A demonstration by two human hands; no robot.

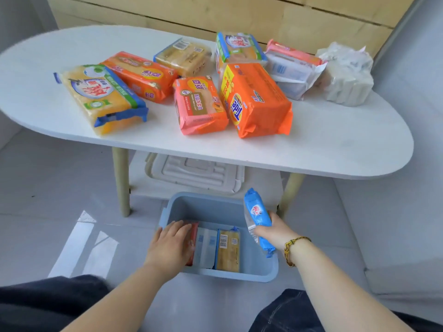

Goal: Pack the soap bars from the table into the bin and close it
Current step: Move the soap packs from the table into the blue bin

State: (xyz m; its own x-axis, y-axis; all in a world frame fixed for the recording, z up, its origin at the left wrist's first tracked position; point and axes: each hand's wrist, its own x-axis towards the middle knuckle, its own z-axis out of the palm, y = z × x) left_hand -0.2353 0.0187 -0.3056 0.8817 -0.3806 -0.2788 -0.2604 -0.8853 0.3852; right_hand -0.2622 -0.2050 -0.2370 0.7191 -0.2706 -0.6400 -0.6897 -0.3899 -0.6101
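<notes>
A light blue bin (211, 207) stands open on the floor in front of the table. Three soap packs stand on edge inside it, among them a yellow one (229, 251). My left hand (171, 245) lies flat against the leftmost pack in the bin, fingers apart, gripping nothing. My right hand (275, 230) holds a blue-wrapped soap bar (257, 214) upright over the bin's right side. Several more soap packs lie on the white oval table (335, 144), such as an orange Tide pack (255, 99) and a yellow pack (100, 97). The bin's white lid (194, 172) rests on the shelf under the table.
A bundle of white bars in clear wrap (346, 75) sits at the table's far right. Pale table legs (121, 180) flank the bin. My knees in dark trousers (48, 300) frame the bottom. A wooden cabinet (239, 13) stands behind the table.
</notes>
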